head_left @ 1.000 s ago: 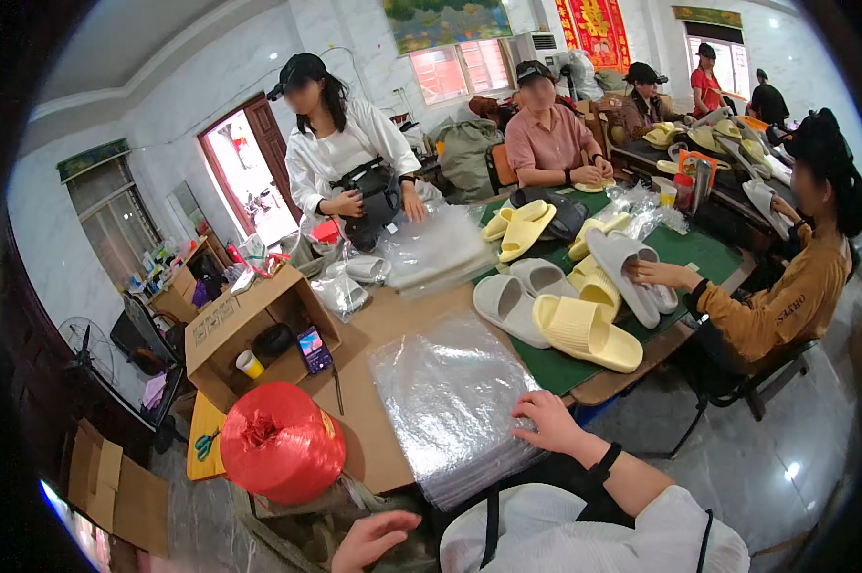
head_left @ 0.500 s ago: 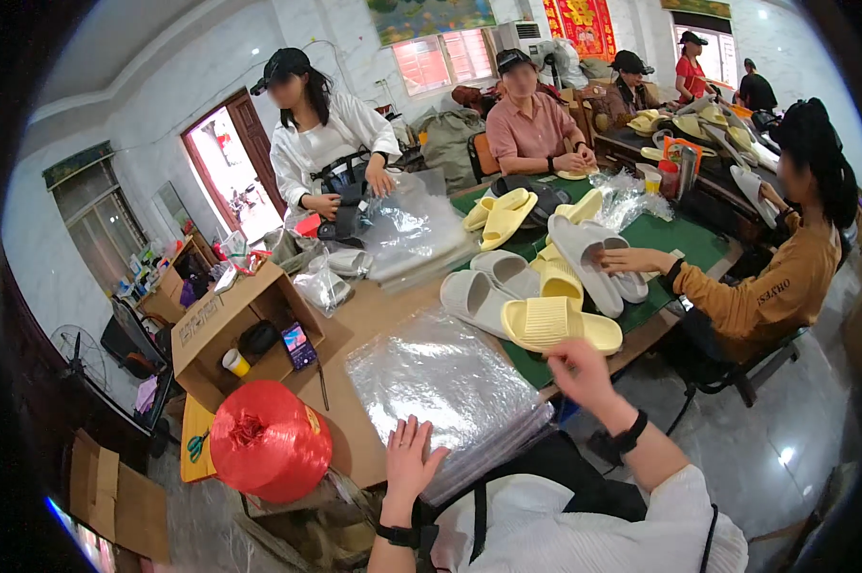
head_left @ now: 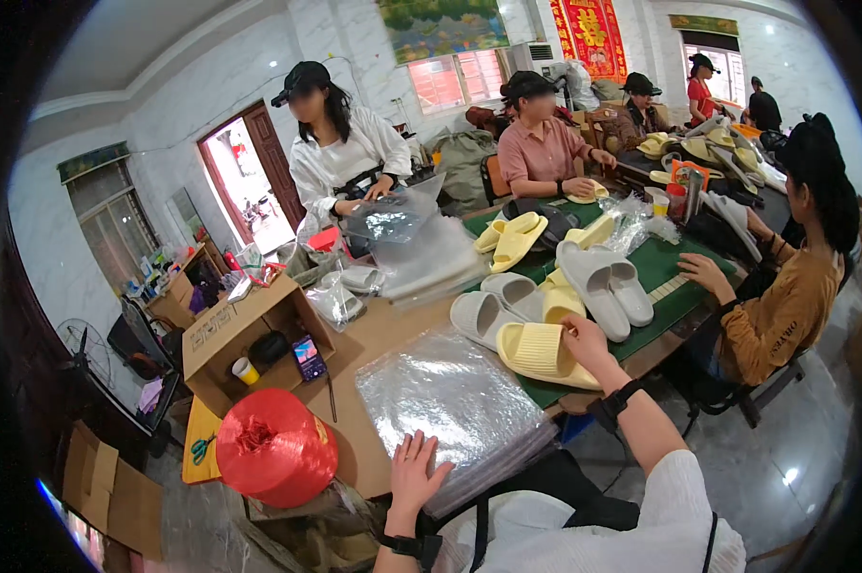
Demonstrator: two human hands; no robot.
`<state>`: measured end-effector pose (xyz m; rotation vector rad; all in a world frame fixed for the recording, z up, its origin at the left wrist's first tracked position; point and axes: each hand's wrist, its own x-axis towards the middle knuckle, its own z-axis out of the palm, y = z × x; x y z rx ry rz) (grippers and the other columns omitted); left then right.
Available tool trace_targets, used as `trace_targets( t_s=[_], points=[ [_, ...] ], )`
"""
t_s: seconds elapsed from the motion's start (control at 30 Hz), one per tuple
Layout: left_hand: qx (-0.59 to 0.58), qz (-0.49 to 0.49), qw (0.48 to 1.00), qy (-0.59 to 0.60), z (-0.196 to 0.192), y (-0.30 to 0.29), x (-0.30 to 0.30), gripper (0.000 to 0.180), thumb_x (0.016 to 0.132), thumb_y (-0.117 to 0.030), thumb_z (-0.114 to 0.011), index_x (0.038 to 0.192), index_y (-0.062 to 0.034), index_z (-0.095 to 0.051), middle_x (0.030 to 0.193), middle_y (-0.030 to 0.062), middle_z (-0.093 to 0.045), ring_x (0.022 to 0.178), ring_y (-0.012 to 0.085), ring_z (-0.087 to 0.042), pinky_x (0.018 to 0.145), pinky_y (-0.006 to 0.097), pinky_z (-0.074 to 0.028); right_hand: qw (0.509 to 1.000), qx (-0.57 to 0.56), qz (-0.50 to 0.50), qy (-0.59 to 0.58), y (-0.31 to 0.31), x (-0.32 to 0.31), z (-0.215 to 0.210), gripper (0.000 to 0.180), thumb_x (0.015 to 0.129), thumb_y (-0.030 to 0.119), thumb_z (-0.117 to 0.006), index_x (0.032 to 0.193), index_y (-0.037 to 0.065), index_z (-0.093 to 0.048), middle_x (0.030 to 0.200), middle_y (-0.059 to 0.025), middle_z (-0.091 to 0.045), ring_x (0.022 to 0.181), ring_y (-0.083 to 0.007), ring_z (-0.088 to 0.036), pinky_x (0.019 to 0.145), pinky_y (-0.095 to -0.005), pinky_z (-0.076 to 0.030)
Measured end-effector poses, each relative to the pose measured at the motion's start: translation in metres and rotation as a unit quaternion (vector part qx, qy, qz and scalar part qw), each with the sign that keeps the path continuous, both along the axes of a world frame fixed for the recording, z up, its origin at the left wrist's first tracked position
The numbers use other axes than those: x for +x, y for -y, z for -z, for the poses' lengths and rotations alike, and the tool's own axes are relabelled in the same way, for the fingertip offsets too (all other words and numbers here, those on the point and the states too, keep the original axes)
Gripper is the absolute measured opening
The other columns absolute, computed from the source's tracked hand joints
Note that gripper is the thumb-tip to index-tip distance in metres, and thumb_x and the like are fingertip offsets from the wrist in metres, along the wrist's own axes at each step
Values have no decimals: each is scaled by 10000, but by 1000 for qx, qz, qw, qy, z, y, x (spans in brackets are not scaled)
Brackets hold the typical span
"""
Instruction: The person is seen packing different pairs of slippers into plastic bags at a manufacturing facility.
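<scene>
While the left hand point(head_left: 414, 475) lay on the bags point(head_left: 441, 387) much as it had 0.5 s earlier, the right hand point(head_left: 588, 344) had moved from just beside the near yellow slipper point(head_left: 526, 351) onto it. That slipper sat at the near edge of the green mat point(head_left: 655, 265), right of the bags. The left fingers were straight and slightly apart, pressed to the plastic; the right fingers were bent at the edge of the strap, touching it, though I could not tell whether they had closed on it. At the right, a co-worker's hand point(head_left: 706, 275), earlier against the far gray slippers point(head_left: 593, 291), was now apart from them, over the mat. The near slipper was matte, with a ribbed strap and a rounded sole. The bags were clear, glossy and crinkled, in a flat stack whose layers were too many to count. On the mat's near half I counted 4 gray slippers, 2 far and 2 near point(head_left: 471, 320), with a 2nd yellow slipper point(head_left: 563, 306) between them. Left of the bags stood 1 fat roll of shiny red twine point(head_left: 293, 458), with 1 pair of green-handled scissors point(head_left: 200, 447) beside it. Behind it, 1 cardboard box point(head_left: 211, 368) held 1 cup point(head_left: 246, 371), and 1 phone point(head_left: 309, 358) stood at its opening.
</scene>
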<state>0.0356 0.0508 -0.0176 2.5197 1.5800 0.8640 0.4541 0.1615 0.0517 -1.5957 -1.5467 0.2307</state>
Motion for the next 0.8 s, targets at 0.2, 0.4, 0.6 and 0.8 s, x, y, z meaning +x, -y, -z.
trace_targets(
  t_s=[0.2,0.4,0.6,0.8],
  points=[
    [-4,-7,1000,-1,4,0,-1,608,866,-488,-704,1322,-93,-628,1450,222,-524,1371,437,-439,1140,561,-318,942,79,-112,-306,2,-48,-33,96,1032,122,-548,1065,34,-566,764,-30,-590,678,-80,-552,575,-241,-433],
    [-16,-6,1000,-2,0,-6,2,598,897,-513,-667,1332,-105,-625,1484,216,-493,1396,446,-400,1155,545,-294,926,120,-211,-290,17,-99,-59,101,979,63,-585,1074,28,-585,844,-32,-616,724,-78,-585,602,-250,-464],
    [-17,-11,1000,-2,2,-4,-1,592,882,-501,-672,1312,-97,-627,1449,211,-519,1380,452,-410,1153,550,-296,962,40,-225,-148,48,-150,-44,222,893,115,-694,1089,27,-637,887,-100,-667,721,-192,-615,668,-321,-504],
    [-49,45,989,130,-18,9,2,513,807,-346,-740,1241,-86,-653,1262,147,-666,1281,341,-546,1064,484,-432,942,-6,-321,-94,92,-181,-34,194,892,128,-684,1063,46,-646,963,-105,-647,730,-232,-623,675,-347,-512]
  ],
)
